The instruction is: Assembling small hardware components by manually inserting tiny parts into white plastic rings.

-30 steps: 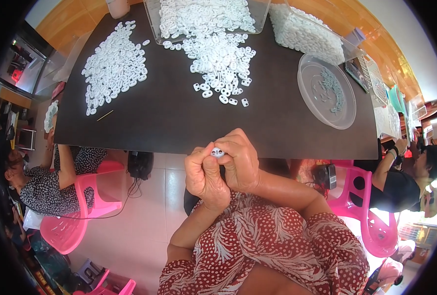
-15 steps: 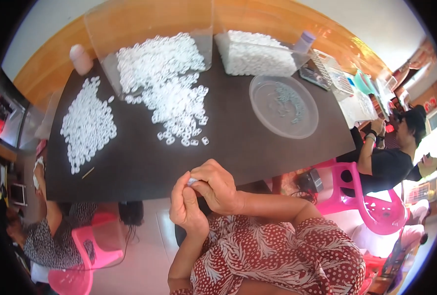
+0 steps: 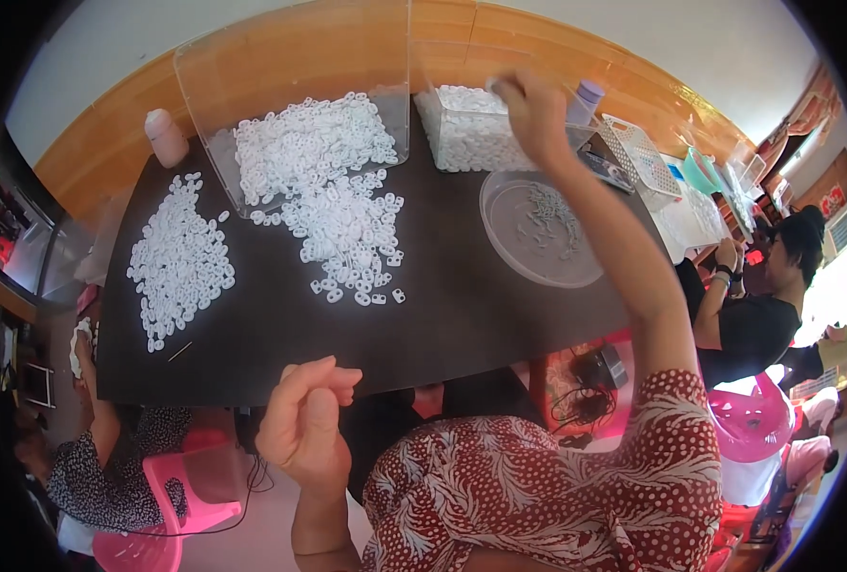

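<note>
My right hand (image 3: 530, 112) is stretched far out over a clear box (image 3: 471, 143) full of small white plastic parts at the back of the black table (image 3: 462, 315). Its fingertips pinch what looks like one small white part. My left hand (image 3: 307, 424) hovers at the table's near edge, fingers loosely curled with nothing seen in them. A heap of white ring-like parts (image 3: 347, 238) spills from a large clear bin (image 3: 295, 114) in the middle. Just under my right forearm sits a round clear dish (image 3: 538, 234) holding several small grey pieces.
A second spread of white parts (image 3: 180, 262) lies at the left, with a pale bottle (image 3: 164, 138) behind it. A white basket (image 3: 638, 153) stands at the back right. One person in black (image 3: 748, 319) sits on the right, another (image 3: 109, 467) on the left by a pink chair (image 3: 171, 505).
My hands were together at the table's near edge around a small white part. The right hand has since reached out to the clear box at the back; the left stayed near.
</note>
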A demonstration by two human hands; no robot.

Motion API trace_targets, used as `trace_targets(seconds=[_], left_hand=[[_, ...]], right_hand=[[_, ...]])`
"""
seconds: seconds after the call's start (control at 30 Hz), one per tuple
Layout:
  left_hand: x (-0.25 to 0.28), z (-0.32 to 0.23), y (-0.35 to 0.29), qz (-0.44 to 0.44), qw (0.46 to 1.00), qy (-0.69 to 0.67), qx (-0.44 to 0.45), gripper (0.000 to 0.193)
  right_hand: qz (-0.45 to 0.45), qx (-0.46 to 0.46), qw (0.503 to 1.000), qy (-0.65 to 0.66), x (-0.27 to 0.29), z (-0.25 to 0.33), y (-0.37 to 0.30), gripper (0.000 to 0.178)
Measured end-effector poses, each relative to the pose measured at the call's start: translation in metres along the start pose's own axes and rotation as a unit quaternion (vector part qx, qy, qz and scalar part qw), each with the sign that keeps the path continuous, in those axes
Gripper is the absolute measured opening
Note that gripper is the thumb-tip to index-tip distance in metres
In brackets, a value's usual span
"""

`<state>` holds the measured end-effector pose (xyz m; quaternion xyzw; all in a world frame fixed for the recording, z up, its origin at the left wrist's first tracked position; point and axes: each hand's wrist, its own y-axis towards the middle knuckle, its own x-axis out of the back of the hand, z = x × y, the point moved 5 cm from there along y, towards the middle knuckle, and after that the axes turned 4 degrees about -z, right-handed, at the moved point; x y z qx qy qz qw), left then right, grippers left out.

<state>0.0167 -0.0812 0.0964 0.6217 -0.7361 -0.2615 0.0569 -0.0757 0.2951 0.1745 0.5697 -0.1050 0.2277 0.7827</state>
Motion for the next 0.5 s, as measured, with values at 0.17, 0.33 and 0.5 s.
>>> trace_targets(seconds=[0.17, 0.33, 0.5], left_hand=[[-0.012, -0.050, 0.015, 0.006, 0.990, -0.053, -0.131, 0.016], [0.001, -0.109, 0.009, 0.144, 0.966, -0.164, -0.136, 0.030], [-0.003, -0.144, -0.025, 0.235, 0.947, -0.167, -0.139, 0.034]], right_hand=[[0.033, -0.012, 0.998, -0.056, 0.000, -0.052, 0.051, 0.032], [0.115, -0.142, 0.942, 0.280, 0.032, 0.083, -0.021, 0.031], [0.042, -0.055, 0.954, 0.291, 0.099, 0.155, -0.084, 0.056]])
